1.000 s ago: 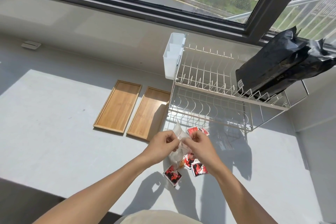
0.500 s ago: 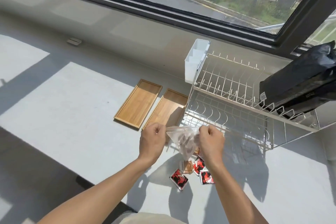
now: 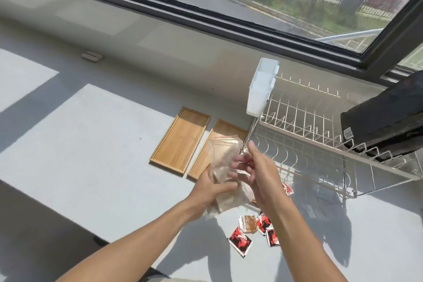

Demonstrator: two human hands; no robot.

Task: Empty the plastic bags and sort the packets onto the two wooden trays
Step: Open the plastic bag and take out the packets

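Both hands hold a clear zip plastic bag (image 3: 221,155) above the counter, in front of the right wooden tray (image 3: 229,129). My left hand (image 3: 211,189) grips the bag from below. My right hand (image 3: 256,171) has its fingers at the bag's side, partly blurred. Brownish packets show inside the bag. The left wooden tray (image 3: 180,142) lies bare beside it. Red-and-black packets (image 3: 240,240) and one brown packet (image 3: 248,224) lie loose on the counter under my right forearm. Another red packet (image 3: 287,189) peeks out right of my right hand.
A white wire dish rack (image 3: 309,139) stands to the right, with a white plastic caddy (image 3: 261,89) on its left end and black bags (image 3: 386,123) on its top tier. A window runs along the back. The grey counter (image 3: 91,144) stretches left.
The bag has been turned from stretched sideways between my hands to upright, its zip end up. My left hand dropped beneath it. The view shifted left and closer.
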